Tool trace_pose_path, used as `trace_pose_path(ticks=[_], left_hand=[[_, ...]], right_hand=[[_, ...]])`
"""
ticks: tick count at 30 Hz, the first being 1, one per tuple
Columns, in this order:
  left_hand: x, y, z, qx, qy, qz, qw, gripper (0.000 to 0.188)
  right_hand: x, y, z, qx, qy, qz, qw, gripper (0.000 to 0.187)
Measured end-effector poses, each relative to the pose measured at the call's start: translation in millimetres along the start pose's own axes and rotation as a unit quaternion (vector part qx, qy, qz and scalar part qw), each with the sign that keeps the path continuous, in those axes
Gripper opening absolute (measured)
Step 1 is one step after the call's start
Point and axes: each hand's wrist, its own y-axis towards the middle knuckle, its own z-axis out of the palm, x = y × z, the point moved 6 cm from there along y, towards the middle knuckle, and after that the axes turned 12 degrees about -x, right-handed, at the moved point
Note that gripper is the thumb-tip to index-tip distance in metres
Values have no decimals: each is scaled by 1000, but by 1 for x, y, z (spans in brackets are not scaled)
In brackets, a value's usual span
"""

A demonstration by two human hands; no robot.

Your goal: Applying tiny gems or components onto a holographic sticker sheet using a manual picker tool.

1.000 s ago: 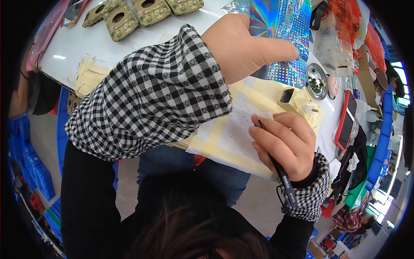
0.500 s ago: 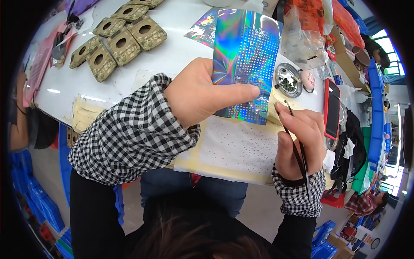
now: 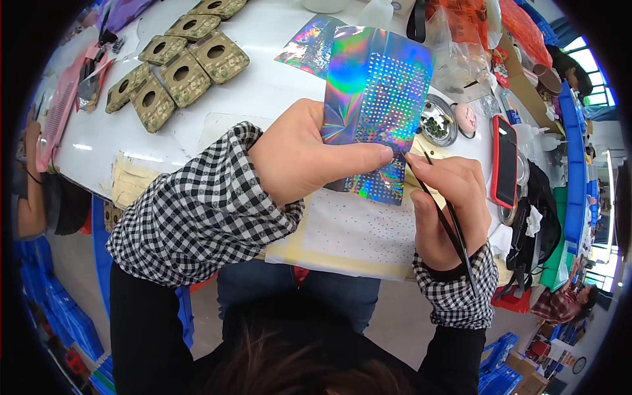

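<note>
My left hand (image 3: 306, 155) is closed on a shiny holographic sheet (image 3: 378, 92) covered with rows of small pale dots, its thumb pressed flat across the lower part. In my right hand (image 3: 454, 204) are black tweezers (image 3: 453, 227), their tips up at the sheet's right edge close to my left thumb. Whether the tips pinch anything is too small to tell. Below the sheet lies white paper (image 3: 349, 227) bordered with yellowish tape and scattered with tiny dark specks. A round clear dish (image 3: 437, 120) holding small dark green pieces stands just beyond my right hand.
Several camouflage pouches (image 3: 181, 72) with round holes lie at the far left. Another holographic sheet (image 3: 306, 47) rests behind the held one. To the right are a phone in a red case (image 3: 505, 161), a pink rounded object (image 3: 465, 120) and clear plastic bags (image 3: 454, 62).
The holographic sheet has come slightly lower and nearer with my left hand. My right hand has shifted left and up, bringing the tweezer tips to the sheet's edge.
</note>
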Motion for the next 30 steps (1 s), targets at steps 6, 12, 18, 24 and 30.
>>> trace_pose_path(ticks=[6,12,18,24,30], left_hand=[[-2,-1,0,10,-25,-2,1000,27],[-2,-1,1,4,-17,-1,1000,26],[-2,-1,0,6,7,10,1000,25],[0,0,-1,-2,17,18,1000,22],[2,1,-1,-4,16,23,1000,23]], right_hand=[[-2,0,0,-10,12,13,1000,35],[-4,-1,1,-10,22,29,999,33],[-4,0,2,-15,21,36,999,30],[-5,0,2,-17,19,42,999,26],[-6,1,2,-12,28,62,998,25]])
